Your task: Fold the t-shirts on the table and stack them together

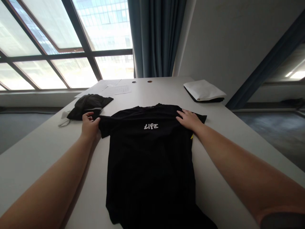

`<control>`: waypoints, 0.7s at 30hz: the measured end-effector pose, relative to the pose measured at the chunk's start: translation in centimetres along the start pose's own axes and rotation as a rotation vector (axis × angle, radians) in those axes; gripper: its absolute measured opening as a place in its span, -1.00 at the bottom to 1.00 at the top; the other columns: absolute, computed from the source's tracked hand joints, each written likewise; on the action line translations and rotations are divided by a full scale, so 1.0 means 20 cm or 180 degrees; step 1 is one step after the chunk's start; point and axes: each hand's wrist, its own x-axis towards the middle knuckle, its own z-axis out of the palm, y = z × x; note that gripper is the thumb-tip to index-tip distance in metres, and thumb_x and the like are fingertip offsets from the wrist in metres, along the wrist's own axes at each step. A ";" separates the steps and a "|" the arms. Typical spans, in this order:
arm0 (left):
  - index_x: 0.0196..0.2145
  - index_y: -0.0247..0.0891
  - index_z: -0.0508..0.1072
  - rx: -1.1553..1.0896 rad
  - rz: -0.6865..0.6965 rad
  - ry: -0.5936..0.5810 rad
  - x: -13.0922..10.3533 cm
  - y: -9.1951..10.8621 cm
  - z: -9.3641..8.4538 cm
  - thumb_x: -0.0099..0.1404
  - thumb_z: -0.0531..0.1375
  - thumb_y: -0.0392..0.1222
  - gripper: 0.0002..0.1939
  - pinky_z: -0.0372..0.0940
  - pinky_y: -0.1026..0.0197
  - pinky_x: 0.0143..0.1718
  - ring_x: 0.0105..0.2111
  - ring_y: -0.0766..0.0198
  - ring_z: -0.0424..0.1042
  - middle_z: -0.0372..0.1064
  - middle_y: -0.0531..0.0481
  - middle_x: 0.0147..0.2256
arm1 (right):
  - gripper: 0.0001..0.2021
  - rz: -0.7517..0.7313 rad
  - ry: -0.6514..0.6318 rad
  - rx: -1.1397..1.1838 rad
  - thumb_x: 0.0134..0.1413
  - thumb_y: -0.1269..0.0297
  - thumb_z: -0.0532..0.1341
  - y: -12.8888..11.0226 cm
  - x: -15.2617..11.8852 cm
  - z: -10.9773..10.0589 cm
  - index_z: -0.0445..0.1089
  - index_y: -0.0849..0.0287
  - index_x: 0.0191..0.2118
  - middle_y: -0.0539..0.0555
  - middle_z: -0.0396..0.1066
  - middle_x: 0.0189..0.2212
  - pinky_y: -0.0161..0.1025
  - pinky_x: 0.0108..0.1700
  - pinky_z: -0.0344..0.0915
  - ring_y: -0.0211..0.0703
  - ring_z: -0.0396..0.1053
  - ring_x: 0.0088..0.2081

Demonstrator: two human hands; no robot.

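Observation:
A black T-shirt [150, 159] lies spread out on the white table, its collar at the far side and white lettering across the chest. At the tip of the left sleeve, my left hand [90, 125] has its fingers curled and holds the sleeve's edge. My right hand [189, 119] rests on the shirt's right shoulder near the sleeve, palm down with fingers stretched out. A small yellow bit [192, 137] shows at the shirt's side under my right wrist. The lower hem runs out of view at the bottom.
Beyond my left hand sits a crumpled dark cloth bundle [89, 105] with a pale strap. Papers [116, 90] lie behind it. A folded white and black cloth pile [204, 90] is at the right on the table [154, 92]. A blue curtain [157, 38] hangs behind.

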 end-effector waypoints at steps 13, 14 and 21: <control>0.37 -0.03 0.41 0.2673 0.1982 -0.2277 -0.25 0.08 0.16 0.52 0.05 0.13 -0.44 0.13 -0.13 0.40 0.41 -0.11 0.22 0.22 -0.08 0.43 | -0.33 -0.0008 -0.0021 -0.0055 0.47 -0.10 -0.07 -0.02 -0.02 -0.03 0.13 0.09 0.53 0.26 0.03 0.52 0.21 0.46 0.03 0.23 0.03 0.50; 0.38 -0.01 0.39 0.2699 0.1905 -0.2270 -0.24 0.07 0.16 0.52 0.07 0.13 -0.43 0.10 -0.13 0.42 0.44 -0.13 0.17 0.19 -0.07 0.44 | -0.33 -0.0001 -0.0021 -0.0046 0.47 -0.08 -0.06 -0.03 -0.03 -0.03 0.13 0.10 0.53 0.27 0.04 0.52 0.21 0.46 0.03 0.23 0.04 0.49; 0.45 0.04 0.30 0.2772 0.1685 -0.2292 -0.15 0.01 0.15 0.51 0.08 0.18 -0.37 -0.06 -0.16 0.47 0.50 -0.18 -0.02 0.06 -0.02 0.50 | -0.43 -0.0564 0.0697 -0.0138 0.44 0.03 0.03 -0.18 -0.16 -0.11 0.34 0.12 0.41 0.22 0.07 0.51 0.30 0.49 -0.12 0.30 -0.08 0.52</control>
